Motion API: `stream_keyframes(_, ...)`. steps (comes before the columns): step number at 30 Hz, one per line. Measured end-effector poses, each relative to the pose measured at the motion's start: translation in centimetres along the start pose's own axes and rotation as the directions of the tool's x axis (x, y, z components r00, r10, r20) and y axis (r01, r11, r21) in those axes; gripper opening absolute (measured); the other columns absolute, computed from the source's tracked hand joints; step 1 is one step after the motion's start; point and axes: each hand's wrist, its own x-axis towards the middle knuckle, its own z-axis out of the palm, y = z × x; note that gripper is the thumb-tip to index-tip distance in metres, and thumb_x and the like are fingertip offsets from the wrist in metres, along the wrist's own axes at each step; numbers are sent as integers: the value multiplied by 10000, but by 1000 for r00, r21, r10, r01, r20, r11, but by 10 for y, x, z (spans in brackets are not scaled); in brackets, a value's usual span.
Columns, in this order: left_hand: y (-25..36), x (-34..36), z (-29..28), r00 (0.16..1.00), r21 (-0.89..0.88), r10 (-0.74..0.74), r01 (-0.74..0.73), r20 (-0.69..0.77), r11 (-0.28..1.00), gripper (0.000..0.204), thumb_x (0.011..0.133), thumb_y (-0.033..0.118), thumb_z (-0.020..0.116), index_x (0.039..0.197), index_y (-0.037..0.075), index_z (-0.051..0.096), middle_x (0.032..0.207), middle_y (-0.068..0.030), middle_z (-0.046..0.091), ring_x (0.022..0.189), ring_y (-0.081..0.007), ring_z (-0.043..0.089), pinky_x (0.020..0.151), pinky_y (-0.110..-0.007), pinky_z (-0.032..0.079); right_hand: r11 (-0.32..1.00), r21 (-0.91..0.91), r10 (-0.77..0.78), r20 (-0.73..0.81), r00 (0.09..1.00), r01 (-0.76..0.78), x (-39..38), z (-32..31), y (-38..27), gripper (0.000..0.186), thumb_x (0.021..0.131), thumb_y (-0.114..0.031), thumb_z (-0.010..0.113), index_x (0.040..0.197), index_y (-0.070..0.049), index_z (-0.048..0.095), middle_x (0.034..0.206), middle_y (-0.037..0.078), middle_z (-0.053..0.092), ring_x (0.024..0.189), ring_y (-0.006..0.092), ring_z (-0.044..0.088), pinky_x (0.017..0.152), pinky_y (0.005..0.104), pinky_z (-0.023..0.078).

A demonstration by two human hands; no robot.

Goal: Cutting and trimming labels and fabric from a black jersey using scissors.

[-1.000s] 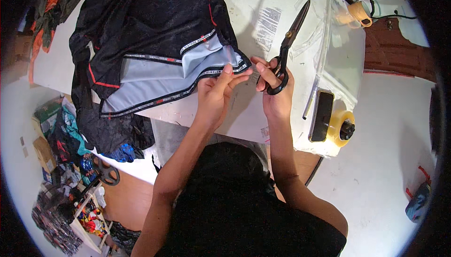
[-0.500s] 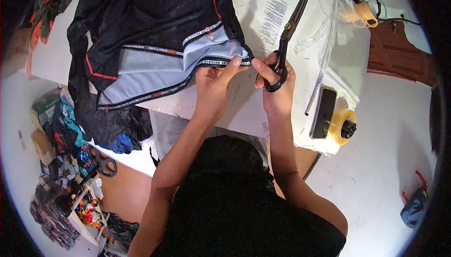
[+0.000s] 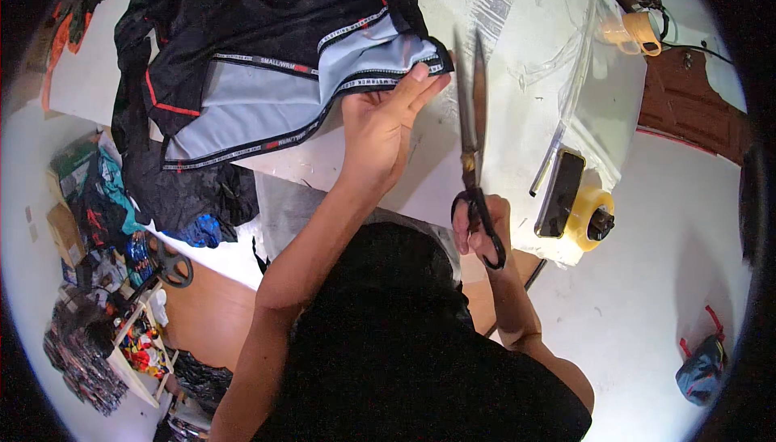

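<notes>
A black garment (image 3: pixel 267 5) with red seams lies over the table, its light grey-blue inside turned up along a trimmed hem. My left hand (image 3: pixel 386 110) pinches the right end of that hem between thumb and fingers. In my right hand (image 3: pixel 483 228) are large black-handled scissors (image 3: pixel 469 159), gripped by their finger loops. Their blades are slightly parted and point away from me, just right of the hem's end and apart from it.
On the white table (image 3: pixel 420 175), a phone (image 3: pixel 560 193), a yellow tape roll (image 3: pixel 588 219), a pen (image 3: pixel 547 159) and clear plastic sheeting (image 3: pixel 602 94) lie to the right. An orange cup (image 3: pixel 640 33) stands beyond. Clothes and bags (image 3: pixel 89 224) are heaped at lower left.
My right hand has drawn back toward me with the scissors, away from the hem. The blades have parted a little. My left hand, still pinching the hem, has shifted slightly farther away.
</notes>
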Motion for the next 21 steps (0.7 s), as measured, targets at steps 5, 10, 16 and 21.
stream_keyframes(5,5,0,19,1000,2,-3,3,-30,1000,105,890,-14,533,955,-82,579,994,-169,618,971,-257,607,901,-419,493,993,-90,78,70,994,-72,-7,-11,7,449,656,-386,815,643,-39,531,575,-5,503,499,83,477,447,232,360)
stream_keyframes(10,6,-6,19,1000,64,6,-8,24,998,205,911,9,500,1052,-137,536,1121,-261,568,1105,-331,557,971,-432,444,998,21,60,43,997,-60,-8,-7,3,403,674,-314,817,643,-32,530,568,-2,507,483,78,475,438,215,357)
stream_keyframes(16,6,-8,18,999,34,24,-26,41,999,198,910,5,501,1060,-122,520,1118,-247,571,1107,-338,554,986,-438,432,997,63,30,35,999,-32,-10,-7,1,344,691,-208,809,634,-24,524,524,8,503,410,71,465,368,200,347)
stream_keyframes(21,10,-10,24,998,17,31,-32,59,999,206,912,8,497,1081,-109,519,1126,-227,573,1118,-340,547,991,-443,429,999,8,38,4,999,-38,-14,-7,-2,320,695,-143,798,606,-22,515,495,8,497,356,72,465,310,196,327)
